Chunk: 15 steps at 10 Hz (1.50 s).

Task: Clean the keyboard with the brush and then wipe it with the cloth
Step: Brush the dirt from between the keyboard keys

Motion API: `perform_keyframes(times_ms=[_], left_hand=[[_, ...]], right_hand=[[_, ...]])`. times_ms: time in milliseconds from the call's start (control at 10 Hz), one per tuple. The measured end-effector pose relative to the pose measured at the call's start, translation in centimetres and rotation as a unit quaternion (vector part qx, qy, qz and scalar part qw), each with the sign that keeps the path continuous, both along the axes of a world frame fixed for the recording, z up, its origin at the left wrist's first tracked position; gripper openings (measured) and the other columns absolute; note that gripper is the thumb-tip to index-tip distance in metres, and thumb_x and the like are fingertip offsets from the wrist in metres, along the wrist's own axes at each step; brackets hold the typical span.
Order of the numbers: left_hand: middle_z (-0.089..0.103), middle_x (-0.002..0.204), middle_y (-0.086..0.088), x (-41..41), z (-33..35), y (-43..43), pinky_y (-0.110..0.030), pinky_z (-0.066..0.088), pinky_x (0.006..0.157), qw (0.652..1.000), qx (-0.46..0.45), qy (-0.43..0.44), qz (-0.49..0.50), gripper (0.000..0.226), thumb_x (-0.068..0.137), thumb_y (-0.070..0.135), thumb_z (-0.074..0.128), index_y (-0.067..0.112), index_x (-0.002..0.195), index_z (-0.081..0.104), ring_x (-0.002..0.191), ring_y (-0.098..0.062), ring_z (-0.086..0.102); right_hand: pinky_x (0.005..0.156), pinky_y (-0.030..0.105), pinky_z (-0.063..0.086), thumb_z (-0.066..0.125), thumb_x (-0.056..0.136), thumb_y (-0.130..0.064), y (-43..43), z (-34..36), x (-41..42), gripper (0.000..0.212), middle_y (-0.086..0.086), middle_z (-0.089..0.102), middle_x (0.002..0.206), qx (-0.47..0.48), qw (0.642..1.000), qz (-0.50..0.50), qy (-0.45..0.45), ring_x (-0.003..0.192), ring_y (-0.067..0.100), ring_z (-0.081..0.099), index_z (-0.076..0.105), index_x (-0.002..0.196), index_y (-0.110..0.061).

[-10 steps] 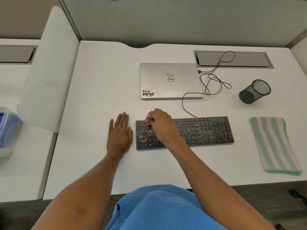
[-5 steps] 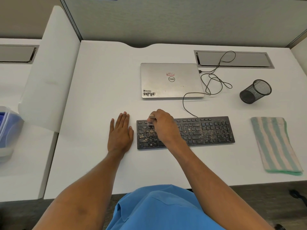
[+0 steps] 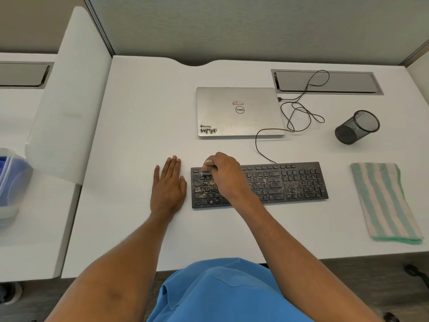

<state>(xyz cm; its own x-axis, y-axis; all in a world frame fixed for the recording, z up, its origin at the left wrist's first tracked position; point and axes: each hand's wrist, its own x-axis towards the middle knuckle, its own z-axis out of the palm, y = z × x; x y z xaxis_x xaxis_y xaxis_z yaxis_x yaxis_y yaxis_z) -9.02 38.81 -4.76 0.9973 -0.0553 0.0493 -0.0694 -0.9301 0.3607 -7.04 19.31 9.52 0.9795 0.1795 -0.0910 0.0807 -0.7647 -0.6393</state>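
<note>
Here, in the head view, the black keyboard lay flat on the white desk, near the front edge and straight ahead of the person, its keys speckled with pale crumbs and dust from end to end. The right hand hovered over the keyboard's left end, fingers curled tight around a small brush. The tan tip of its handle poked out above the knuckles, and its pale bristles pointed down onto the upper rows of keys. The left hand rested palm down on the desk just beside the keyboard's left edge, fingers straight and close together, holding nothing; whether the thumb touched the keyboard I could not tell.

The striped green and cream cloth lay folded on the desk, well to the right of the keyboard and apart from it. Behind the keyboard sat a closed silver laptop with stickers on its lid. A black cable ran from the keyboard's back edge, looped beside the laptop and reached the grey cable tray set into the desk. A black mesh pen cup lay tipped on its side to the right of the laptop.
</note>
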Motion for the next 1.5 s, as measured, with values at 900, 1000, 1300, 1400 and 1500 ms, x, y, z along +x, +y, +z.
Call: perform_keyframes(times_ms=[900,1000,1300,1400,1500], left_hand=[[0.027,0.174,-0.003,0.0,0.0,0.0,-0.045,0.005,0.133,1.0,0.005,0.001,0.003,0.064,0.105,0.032,0.028,0.011,0.166,0.031,0.162,-0.014,0.016],[0.027,0.174,-0.003,0.0,-0.1,0.1,-0.045,0.005,0.133,1.0,0.006,0.0,0.003,0.063,0.106,0.031,0.029,0.011,0.165,0.031,0.162,-0.014,0.016],[0.029,0.173,-0.004,0.0,0.0,0.0,-0.045,0.005,0.133,1.0,0.001,-0.003,0.004,0.063,0.105,0.03,0.031,0.01,0.165,0.033,0.162,-0.016,0.019],[0.028,0.173,-0.003,0.0,0.0,0.0,-0.045,0.005,0.133,1.0,0.003,-0.002,0.003,0.063,0.105,0.03,0.031,0.01,0.165,0.032,0.162,-0.015,0.018],[0.028,0.173,-0.003,0.0,-0.1,0.1,-0.046,0.005,0.133,1.0,0.002,-0.003,0.002,0.063,0.106,0.03,0.03,0.01,0.165,0.032,0.162,-0.015,0.017]], right_hand=[[0.05,0.01,0.033,0.046,0.105,-0.012,-0.1,1.4,-1.7,0.026,-0.017,0.044,0.057,0.154,0.982,-0.112,-0.017,0.053,-0.006,0.05,0.057,0.082,-0.003],[0.05,0.011,0.033,0.046,0.105,-0.013,0.0,1.0,-1.8,0.027,-0.017,0.046,0.058,0.147,0.984,-0.098,-0.002,0.053,-0.007,0.051,0.057,0.082,-0.002],[0.05,0.013,0.03,0.044,0.105,-0.015,0.2,1.0,-1.9,0.03,-0.012,0.052,0.059,0.145,0.985,-0.095,-0.023,0.052,0.0,0.05,0.052,0.078,-0.004],[0.051,0.012,0.03,0.045,0.104,-0.013,0.3,1.2,-2.0,0.029,-0.015,0.046,0.057,0.144,0.985,-0.091,-0.026,0.054,-0.002,0.05,0.053,0.078,-0.004],[0.049,0.013,0.031,0.046,0.105,-0.014,0.4,0.8,-2.1,0.029,-0.014,0.044,0.057,0.131,0.988,-0.077,-0.001,0.054,-0.009,0.051,0.057,0.082,-0.001]])
